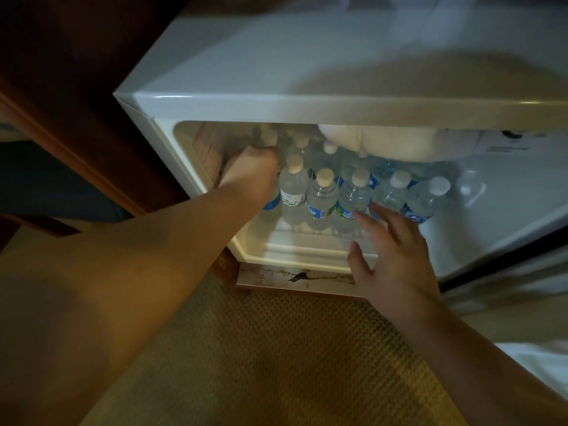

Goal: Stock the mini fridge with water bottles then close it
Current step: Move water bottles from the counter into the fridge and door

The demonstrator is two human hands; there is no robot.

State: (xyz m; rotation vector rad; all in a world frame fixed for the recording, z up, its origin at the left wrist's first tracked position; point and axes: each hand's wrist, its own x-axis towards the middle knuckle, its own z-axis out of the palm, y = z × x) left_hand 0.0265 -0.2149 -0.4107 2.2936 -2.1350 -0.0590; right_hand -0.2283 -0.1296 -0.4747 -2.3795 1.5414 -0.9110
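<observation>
The white mini fridge stands open in front of me on a woven tan carpet, with its white door swung out to my right and dark wooden furniture beside it on my left. On the fridge's shelf stands a crowd of clear plastic water bottles with white caps, upright and packed touching one another in rows; several carry blue labels. Above the right-hand bottles sits a pale rounded shape that I cannot identify.

My left hand reaches deep into the left side of the fridge, fingers curled round one clear water bottle at the back left, just below its cap. My right hand hovers at the front edge of the shelf, fingers spread and relaxed, holding nothing; its fingertips lie at the lower part of the front row of bottles, though I cannot tell whether they touch.
</observation>
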